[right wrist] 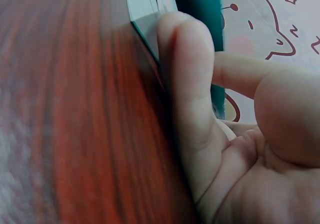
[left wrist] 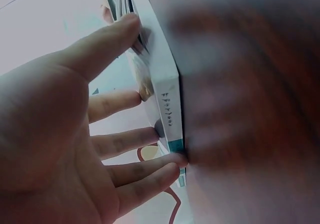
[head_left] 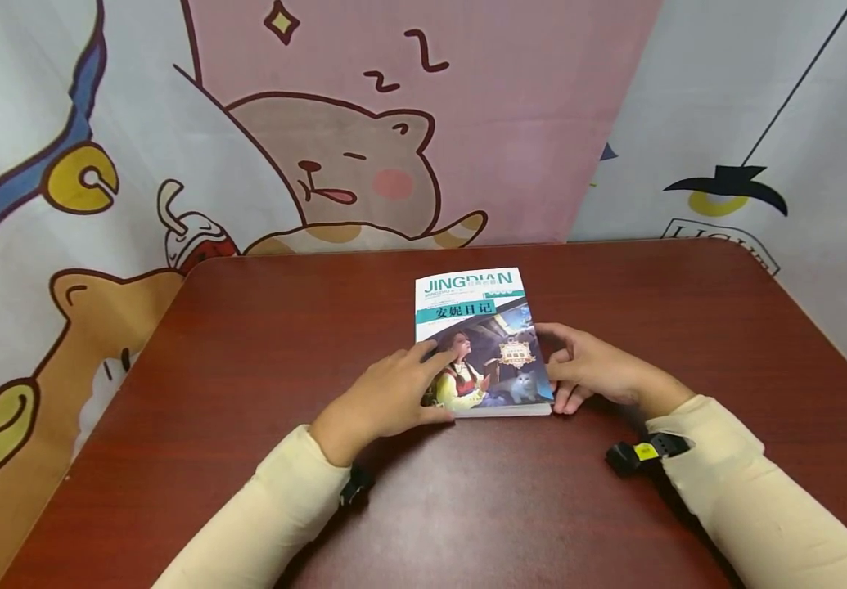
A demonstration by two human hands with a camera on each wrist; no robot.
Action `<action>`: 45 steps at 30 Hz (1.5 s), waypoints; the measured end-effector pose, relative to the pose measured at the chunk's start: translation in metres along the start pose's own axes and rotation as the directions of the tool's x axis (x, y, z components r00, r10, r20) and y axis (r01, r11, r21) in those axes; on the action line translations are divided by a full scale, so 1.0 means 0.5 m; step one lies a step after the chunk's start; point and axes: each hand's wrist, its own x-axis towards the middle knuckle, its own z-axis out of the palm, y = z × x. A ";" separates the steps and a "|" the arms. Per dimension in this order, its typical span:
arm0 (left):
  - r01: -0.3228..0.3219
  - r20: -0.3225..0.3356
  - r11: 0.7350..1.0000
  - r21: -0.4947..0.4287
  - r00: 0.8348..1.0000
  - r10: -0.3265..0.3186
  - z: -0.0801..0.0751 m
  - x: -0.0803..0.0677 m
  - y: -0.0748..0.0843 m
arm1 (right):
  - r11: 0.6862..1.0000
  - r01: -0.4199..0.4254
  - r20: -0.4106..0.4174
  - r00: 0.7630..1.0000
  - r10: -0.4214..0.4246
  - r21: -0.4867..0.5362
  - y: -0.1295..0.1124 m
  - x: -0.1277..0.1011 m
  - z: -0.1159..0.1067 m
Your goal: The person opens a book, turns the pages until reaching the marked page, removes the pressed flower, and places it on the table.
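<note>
Here, a glossy paperback book with a teal-and-white title band and an illustrated cover [head_left: 478,343] lies flat and closed near the middle of a dark reddish-brown wooden table [head_left: 246,343]. The person's left hand [head_left: 386,397] rests on the book's left side, fingers fairly straight, the forefinger lying on the cover and the others along the spine edge. The right hand [head_left: 592,368] touches the book's right edge with loosely bent fingers; it is not gripping.

Behind the table hangs a pale cloth backdrop printed with a sleeping cartoon bear on a pink panel [head_left: 349,164]. Cream sleeves cover both forearms, and a small black device with a yellow patch [head_left: 644,452] sits at the right wrist.

In the left wrist view the book's white spine [left wrist: 167,104] is sharp but the table beside it is blurred. In the right wrist view a large finger [right wrist: 187,84] blocks most of the book, showing only a corner.
</note>
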 end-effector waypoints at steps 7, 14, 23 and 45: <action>0.005 0.005 1.000 0.013 1.000 -0.005 0.003 0.001 -0.001 | 1.000 -0.004 0.003 1.000 0.004 0.004 -0.001 -0.001 0.001; 0.020 -0.018 0.999 0.044 1.000 -0.019 0.002 0.003 0.001 | 1.000 0.000 -0.011 1.000 0.000 0.000 0.000 -0.002 0.001; 0.016 -0.042 0.995 0.101 0.999 -0.012 0.000 0.001 0.003 | 1.000 -0.004 -0.011 1.000 0.004 -0.015 -0.001 -0.001 0.000; -0.017 -0.080 0.993 0.117 0.996 0.026 -0.008 -0.004 -0.001 | 1.000 0.003 -0.008 1.000 -0.003 -0.024 -0.005 -0.004 -0.002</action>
